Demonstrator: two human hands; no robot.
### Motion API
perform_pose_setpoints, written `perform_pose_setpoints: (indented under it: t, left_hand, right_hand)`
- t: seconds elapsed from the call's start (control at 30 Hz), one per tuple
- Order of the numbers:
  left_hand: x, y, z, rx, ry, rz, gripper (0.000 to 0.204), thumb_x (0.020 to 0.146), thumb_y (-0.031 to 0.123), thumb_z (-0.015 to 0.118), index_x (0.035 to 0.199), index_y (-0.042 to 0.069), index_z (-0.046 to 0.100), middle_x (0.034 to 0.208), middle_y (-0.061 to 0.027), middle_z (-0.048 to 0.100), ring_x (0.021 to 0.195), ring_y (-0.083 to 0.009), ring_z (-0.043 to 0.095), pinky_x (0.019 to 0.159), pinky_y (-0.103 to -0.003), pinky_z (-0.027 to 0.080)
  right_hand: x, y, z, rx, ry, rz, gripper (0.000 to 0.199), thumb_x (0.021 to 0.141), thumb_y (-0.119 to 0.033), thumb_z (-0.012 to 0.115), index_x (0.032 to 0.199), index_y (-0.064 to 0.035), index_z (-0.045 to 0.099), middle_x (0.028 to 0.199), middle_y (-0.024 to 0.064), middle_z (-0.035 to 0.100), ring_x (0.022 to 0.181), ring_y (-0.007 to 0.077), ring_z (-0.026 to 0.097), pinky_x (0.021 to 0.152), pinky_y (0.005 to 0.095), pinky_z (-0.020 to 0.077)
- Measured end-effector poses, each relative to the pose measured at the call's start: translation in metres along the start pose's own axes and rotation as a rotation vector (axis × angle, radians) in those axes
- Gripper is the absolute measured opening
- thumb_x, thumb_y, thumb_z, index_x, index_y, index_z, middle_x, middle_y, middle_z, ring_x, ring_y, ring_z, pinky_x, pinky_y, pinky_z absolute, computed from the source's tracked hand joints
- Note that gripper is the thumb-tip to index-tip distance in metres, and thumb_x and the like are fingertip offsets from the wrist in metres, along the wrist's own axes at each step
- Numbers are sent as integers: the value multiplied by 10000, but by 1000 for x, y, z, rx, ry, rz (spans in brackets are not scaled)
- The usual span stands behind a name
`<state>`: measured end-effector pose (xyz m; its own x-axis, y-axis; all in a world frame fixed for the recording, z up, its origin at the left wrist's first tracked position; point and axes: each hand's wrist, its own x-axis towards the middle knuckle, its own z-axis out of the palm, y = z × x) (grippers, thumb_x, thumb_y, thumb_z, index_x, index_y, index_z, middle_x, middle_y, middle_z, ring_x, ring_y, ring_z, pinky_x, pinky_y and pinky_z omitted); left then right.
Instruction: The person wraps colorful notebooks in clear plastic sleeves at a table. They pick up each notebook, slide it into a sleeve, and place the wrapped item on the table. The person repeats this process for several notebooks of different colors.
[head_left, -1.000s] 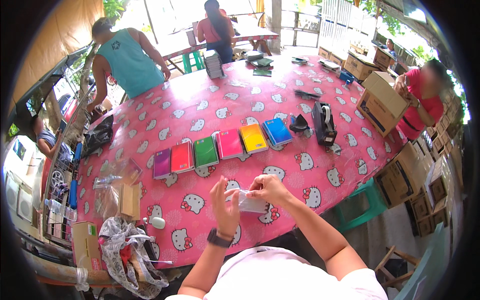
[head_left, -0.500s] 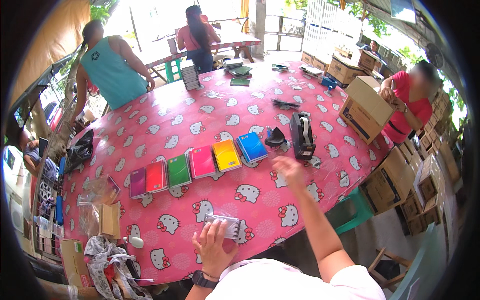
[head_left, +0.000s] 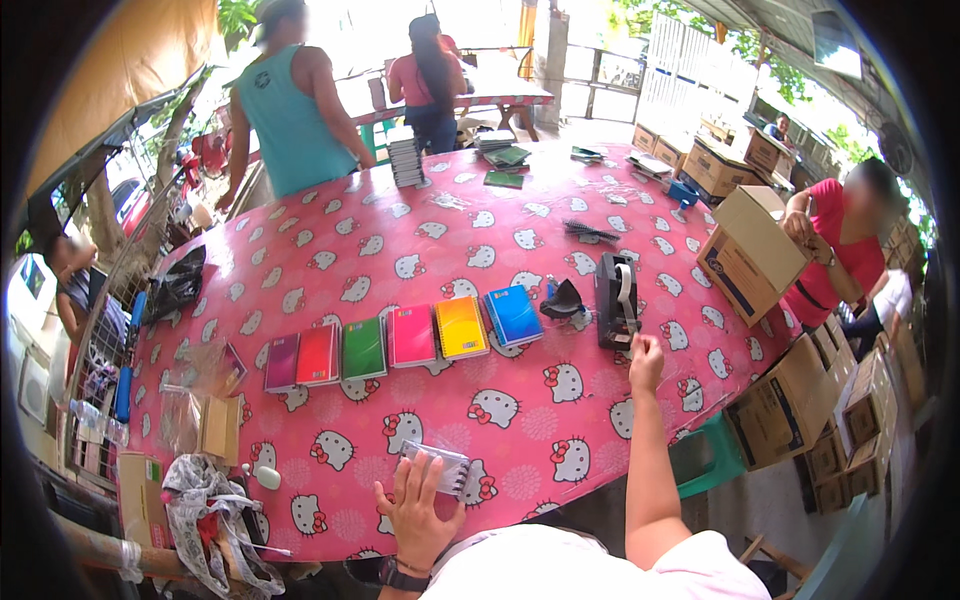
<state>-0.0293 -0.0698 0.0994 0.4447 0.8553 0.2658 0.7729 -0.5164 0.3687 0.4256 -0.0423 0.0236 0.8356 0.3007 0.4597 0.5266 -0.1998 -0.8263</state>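
Note:
A small spiral-bound notepad (head_left: 436, 470), apparently in clear plastic, lies near the table's front edge. My left hand (head_left: 420, 520) rests on it with fingers spread and flat. At the front end of a black tape dispenser (head_left: 617, 305), my right hand (head_left: 647, 364) is closed in a pinch; anything between the fingertips is too small to make out. Left of the dispenser sits a small black object (head_left: 566, 300). Spiral notebooks lie in a row: purple (head_left: 281, 362), red (head_left: 318, 354), green (head_left: 363, 348), pink (head_left: 411, 335), yellow (head_left: 461, 327) and blue (head_left: 514, 315).
The pink patterned tablecloth (head_left: 525, 395) covers the table. Notebook stacks (head_left: 406, 160) stand at the far side, and black binding coils (head_left: 591, 232) lie nearer. At right, a person in red (head_left: 840, 235) stands behind a carton (head_left: 752, 255). Cloth (head_left: 205, 510) and boxes (head_left: 218, 425) crowd the left.
My right hand has moved right to the tape dispenser's front end and closed into a pinch. My left hand stays on the notepad, fingers flatter. The view has shifted slightly.

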Motion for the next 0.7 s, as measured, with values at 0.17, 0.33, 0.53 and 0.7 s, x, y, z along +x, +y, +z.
perform_pose_setpoints:
  t: [0.17, 0.33, 0.53, 0.7]
  left_hand:
    - [3, 3, -7, -15, -20, 42, 798, 632, 347, 723, 1352, 194, 416, 1409, -37, 372, 1342, -249, 270, 1069, -607, 20]
    - [0, -6, -6, -17, -62, 21, 827, 623, 363, 736, 1371, 259, 398, 1461, -54, 288, 1376, -309, 174, 1051, -640, 23]
    - [0, -9, -15, 10, -85, 38, 880, 618, 346, 752, 1396, 336, 339, 1503, -117, 160, 1377, -401, 94, 992, -699, 119]
    - [1, -16, -17, -43, -89, 70, 899, 612, 361, 753, 1403, 330, 327, 1500, -138, 165, 1377, -417, 74, 1002, -687, 109]
  right_hand:
    - [-20, 29, 17, 746, -393, 960, 112, 894, -176, 585, 824, -103, 536, 650, -24, 491, 462, 52, 377, 385, 198, 292]
    - [-88, -137, 58, 661, -1333, 738, 114, 896, -188, 588, 830, -124, 520, 623, -56, 437, 493, 27, 368, 418, 177, 265]
    - [-135, -284, 74, -31, -1840, -756, 381, 753, -381, 702, 763, -15, 598, 641, 63, 570, 546, 165, 543, 500, 314, 431]
    - [-141, -290, 94, -459, -1803, -950, 572, 644, -571, 715, 771, -20, 631, 682, 92, 621, 611, 225, 594, 537, 351, 449]
